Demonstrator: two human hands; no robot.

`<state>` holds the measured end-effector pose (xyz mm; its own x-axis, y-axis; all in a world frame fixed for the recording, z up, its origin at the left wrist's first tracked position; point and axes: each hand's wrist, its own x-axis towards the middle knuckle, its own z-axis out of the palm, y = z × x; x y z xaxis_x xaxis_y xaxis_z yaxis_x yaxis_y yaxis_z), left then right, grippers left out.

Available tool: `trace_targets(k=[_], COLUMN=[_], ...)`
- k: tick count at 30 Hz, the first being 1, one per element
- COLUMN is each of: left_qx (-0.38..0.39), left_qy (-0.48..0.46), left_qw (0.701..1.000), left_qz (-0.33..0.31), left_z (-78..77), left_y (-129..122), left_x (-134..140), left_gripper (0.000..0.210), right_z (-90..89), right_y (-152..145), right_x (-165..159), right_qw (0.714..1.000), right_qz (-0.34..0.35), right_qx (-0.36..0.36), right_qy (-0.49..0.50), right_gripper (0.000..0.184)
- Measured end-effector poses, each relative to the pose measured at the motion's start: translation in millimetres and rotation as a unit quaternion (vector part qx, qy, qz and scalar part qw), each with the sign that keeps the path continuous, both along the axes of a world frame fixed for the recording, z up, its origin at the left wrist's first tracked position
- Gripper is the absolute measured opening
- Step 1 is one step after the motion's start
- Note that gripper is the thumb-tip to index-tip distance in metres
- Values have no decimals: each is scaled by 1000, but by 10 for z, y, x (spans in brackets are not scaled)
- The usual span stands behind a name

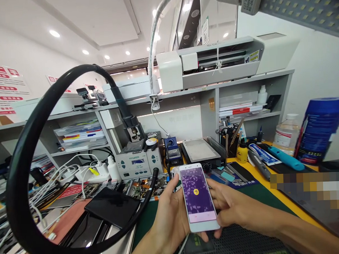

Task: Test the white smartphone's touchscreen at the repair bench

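A white smartphone [199,198] is held up over the bench between my two hands, its screen lit purple with a round yellow symbol in the middle and a pale pink strip below. Along the phone's left edge and behind it lies my left hand [172,206], with the thumb pointing up beside the screen. From the other side my right hand [227,202] grips the phone, its thumb at the lower right corner and its fingers partly hidden behind. Under the hands are a green mat [258,201] and a dark textured pad [240,239].
A thick black hose [14,177] loops across the left side from a grey control station [137,163]. Phone parts, a black tablet-like panel [112,206] and white cables [57,171] crowd the left. Bottles, a blue can [320,133] and a tool holder [231,139] stand at right.
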<state>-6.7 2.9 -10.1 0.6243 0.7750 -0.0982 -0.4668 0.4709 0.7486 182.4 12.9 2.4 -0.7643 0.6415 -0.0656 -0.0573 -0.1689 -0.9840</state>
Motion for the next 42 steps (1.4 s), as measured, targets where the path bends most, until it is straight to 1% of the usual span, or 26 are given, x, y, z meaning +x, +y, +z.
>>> trace_targets(k=[5, 12, 18, 20, 25, 27, 30, 34, 37, 42], left_qx=[-2, 4, 20, 21, 11, 4, -4, 3, 6, 19], left_qy=[1, -17, -9, -10, -10, -7, -3, -2, 0, 11], left_qw=[1000, 1000, 1000, 1000, 1000, 1000, 1000, 1000, 1000, 999], left_qz=[8, -1, -20, -14, -3, 6, 19, 12, 12, 27], left_z=[-6, -17, 1, -4, -25, -23, -16, -25, -40, -41], left_y=[-1, -12, -2, 5, 3, -5, -10, 2, 12, 0], left_x=[-17, -22, 4, 8, 15, 19, 22, 21, 23, 39], left_gripper=[80, 79, 82, 80, 75, 74, 72, 73, 73, 71], right_z=[13, 58, -30, -50, -59, -65, -83, -87, -67, -63], right_y=[-12, -43, -18, -9, 2, 4, 3, -16, -37, -53], right_x=[0, -22, -20, -16, -8, -5, -3, -19, -46, -79], right_qw=[1000, 1000, 998, 997, 995, 993, 992, 990, 989, 991], right_qz=[3, -11, -55, -71, -96, -107, -117, -124, -132, -117], right_qx=[0, 0, 12, 14, 22, 28, 32, 45, 57, 70], right_qy=[7, -5, -7, -11, -35, -41, -44, -49, -47, -7], right_gripper=[105, 100, 95, 90, 71, 66, 64, 58, 58, 56])
